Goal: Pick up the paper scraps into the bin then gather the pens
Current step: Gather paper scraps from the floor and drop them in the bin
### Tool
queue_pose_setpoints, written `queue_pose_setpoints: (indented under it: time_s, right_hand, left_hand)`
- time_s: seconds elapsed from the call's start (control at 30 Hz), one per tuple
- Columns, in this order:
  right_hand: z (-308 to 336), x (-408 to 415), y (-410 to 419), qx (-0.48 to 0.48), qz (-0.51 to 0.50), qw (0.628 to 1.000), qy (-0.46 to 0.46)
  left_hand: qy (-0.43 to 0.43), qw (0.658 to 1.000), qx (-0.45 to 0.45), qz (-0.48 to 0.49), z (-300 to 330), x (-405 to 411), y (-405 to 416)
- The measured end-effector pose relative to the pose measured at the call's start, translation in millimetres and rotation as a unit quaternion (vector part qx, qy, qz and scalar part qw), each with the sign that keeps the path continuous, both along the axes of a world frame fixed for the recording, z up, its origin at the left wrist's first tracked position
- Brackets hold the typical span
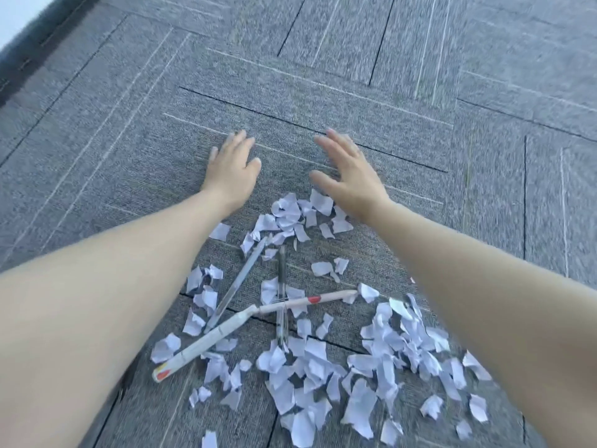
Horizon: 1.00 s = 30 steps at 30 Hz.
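Note:
Several torn white paper scraps (pixel 310 363) lie scattered on the grey carpet, thickest at the lower right. Among them lie several pens: a white pen with red marks (pixel 206 342), a pale pen with a red spot (pixel 307 302), a clear pen (pixel 239 281) and a dark clear pen (pixel 281 295). My left hand (pixel 232 168) and my right hand (pixel 347 171) are stretched out beyond the far edge of the scraps, both with fingers spread and holding nothing. No bin is in view.
Grey carpet tiles (pixel 323 76) with dark seams cover the floor all round. A dark skirting strip (pixel 35 56) and a pale wall run along the top left corner.

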State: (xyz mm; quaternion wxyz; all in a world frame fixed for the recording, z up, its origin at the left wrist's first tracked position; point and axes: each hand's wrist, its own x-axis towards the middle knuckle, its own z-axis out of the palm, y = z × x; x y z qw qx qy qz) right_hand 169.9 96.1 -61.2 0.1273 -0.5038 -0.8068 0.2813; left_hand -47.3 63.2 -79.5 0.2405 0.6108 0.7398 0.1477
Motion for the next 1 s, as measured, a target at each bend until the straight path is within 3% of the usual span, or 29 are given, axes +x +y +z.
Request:
queue_pose_setpoints:
  time_s: [0.13,0.23,0.3,0.37,0.43,0.5,0.57,0.7,0.8,0.9,1.0]
  right_hand:
    - [1.8,-6.7,-16.2,-0.008,0.153,0.987,-0.053]
    - [-0.9,19.5,-62.0,0.009,0.235,0.971,-0.044]
    - [-0.6,37.6,-78.3,0.018,0.227,0.974,-0.014]
    - [-0.1,45.7,-85.9,0.039,0.197,0.98,-0.019]
    - [-3.3,41.0,-85.2,0.056,0.184,0.978,-0.075]
    - [-10.7,25.7,-79.6,0.068,0.194,0.967,-0.151]
    - [-14.7,5.3,-77.1,0.084,0.217,0.955,-0.184]
    - [-15.3,-16.8,-87.2,0.116,0.253,0.951,-0.133]
    - [-15.7,-12.7,-92.9,0.179,0.225,0.952,-0.104]
    - [-17.4,-12.9,-93.3,0.227,0.231,0.94,-0.104]
    - [-16.7,-14.0,-93.0,0.208,0.235,0.939,-0.137]
  left_hand:
    - [-0.143,0.988,0.043,-0.031,14.0,13.1,-32.5]
    - [-0.176,0.978,0.011,-0.11,23.7,17.0,-69.3]
    - [-0.182,0.972,0.022,-0.145,29.1,12.0,-89.3]
    - [-0.142,0.977,0.063,-0.144,27.8,-5.0,-102.2]
    - [-0.019,0.988,0.076,-0.135,20.6,-26.9,-113.3]
    - [0.107,0.986,0.018,-0.127,11.8,-38.8,-122.5]
    - [0.162,0.979,-0.031,-0.123,1.9,-37.1,-128.9]
    - [0.135,0.975,-0.002,-0.176,0.1,-21.3,-124.4]
    - [0.112,0.967,0.038,-0.226,1.2,-10.3,-119.6]
    - [0.117,0.968,0.085,-0.205,-1.9,-4.2,-114.8]
    - [0.162,0.963,0.115,-0.183,-2.7,0.8,-108.4]
